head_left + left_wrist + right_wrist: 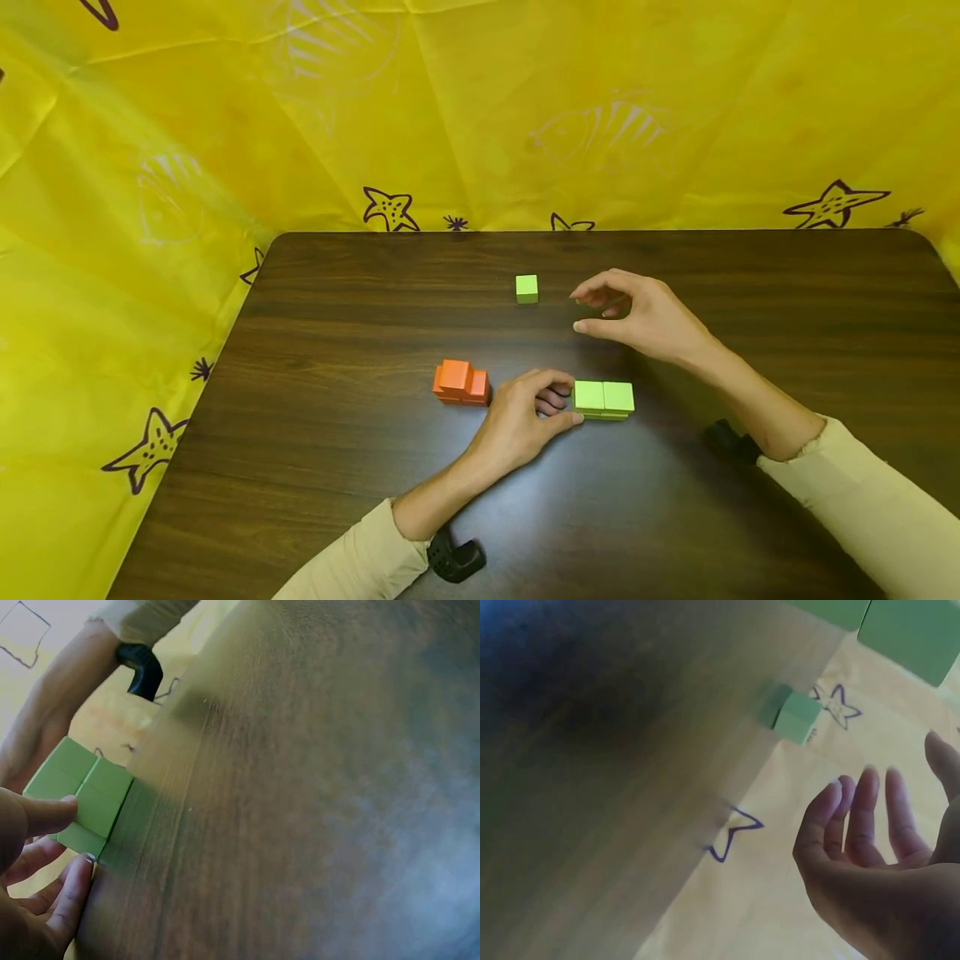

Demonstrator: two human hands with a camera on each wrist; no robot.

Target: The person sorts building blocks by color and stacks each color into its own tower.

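Observation:
My left hand (517, 421) rests on the table and holds the left end of a stack of green blocks (603, 398) between thumb and fingers. Two green tops lie side by side there, with more green under them. In the left wrist view, the thumb lies against the face of the green blocks (105, 795). Above the table, to the right of a single green cube (527, 289), is my right hand (648, 317), its fingers curved and apart from the thumb, holding nothing. The right wrist view has that green cube (799, 718) beyond the fingertips.
A small stack of orange blocks (459, 383) stands just left of my left hand. The dark wooden table (337, 467) meets a yellow patterned cloth (465, 108) at its back and left edges.

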